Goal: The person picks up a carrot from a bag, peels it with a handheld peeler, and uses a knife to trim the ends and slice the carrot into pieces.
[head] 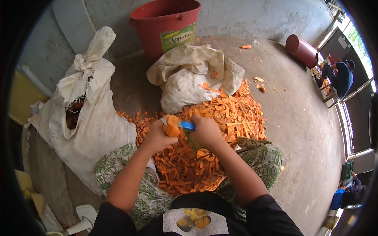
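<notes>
My left hand (159, 136) grips a peeled orange carrot (171, 126), its thick end facing up. A knife with a blue handle (188, 125) is in my right hand (206, 133), and its blade lies against the carrot's top. Something green, perhaps a peeler, hangs beneath the right hand, partly hidden. Under both hands and between the knees spreads a heap of orange peelings and slices (233, 115). A crumpled white woven sack (186, 85) lies just beyond the hands, with peelings on its edge.
A tied white sack (97, 147) with a hole stands at the left. Behind is a red bucket (153, 32). A fallen reddish bin (301, 51) lies far right, near a seated person (339, 78). Another person is partly visible lower right. Carrot scraps dot the concrete floor (301, 126).
</notes>
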`<control>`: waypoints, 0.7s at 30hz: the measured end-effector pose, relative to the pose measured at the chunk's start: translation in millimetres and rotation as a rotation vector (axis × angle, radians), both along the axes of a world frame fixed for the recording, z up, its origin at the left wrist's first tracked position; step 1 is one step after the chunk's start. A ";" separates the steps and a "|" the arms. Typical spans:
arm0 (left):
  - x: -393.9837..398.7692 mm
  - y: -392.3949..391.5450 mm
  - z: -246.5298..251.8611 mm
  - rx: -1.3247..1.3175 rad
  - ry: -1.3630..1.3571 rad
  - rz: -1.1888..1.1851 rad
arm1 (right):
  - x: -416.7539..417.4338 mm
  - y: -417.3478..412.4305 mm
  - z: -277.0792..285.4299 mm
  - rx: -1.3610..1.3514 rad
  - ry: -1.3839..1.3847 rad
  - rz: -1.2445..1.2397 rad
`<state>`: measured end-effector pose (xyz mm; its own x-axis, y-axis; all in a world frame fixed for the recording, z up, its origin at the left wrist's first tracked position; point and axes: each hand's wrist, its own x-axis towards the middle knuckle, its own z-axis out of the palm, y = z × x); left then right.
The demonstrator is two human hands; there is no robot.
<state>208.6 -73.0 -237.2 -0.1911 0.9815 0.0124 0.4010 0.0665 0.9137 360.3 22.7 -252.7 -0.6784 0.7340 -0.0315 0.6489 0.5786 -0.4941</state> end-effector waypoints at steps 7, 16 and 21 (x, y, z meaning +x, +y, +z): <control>0.1 1.3 -9.8 -0.013 -0.076 0.050 | -2.3 2.5 -4.1 -0.071 0.029 0.001; 6.1 -2.7 -7.1 0.172 0.007 -0.004 | -2.6 16.1 -17.0 -0.112 0.049 -0.035; 15.9 -7.1 -4.3 0.140 -0.110 -0.185 | 10.2 46.9 -47.3 -0.324 -0.042 -0.360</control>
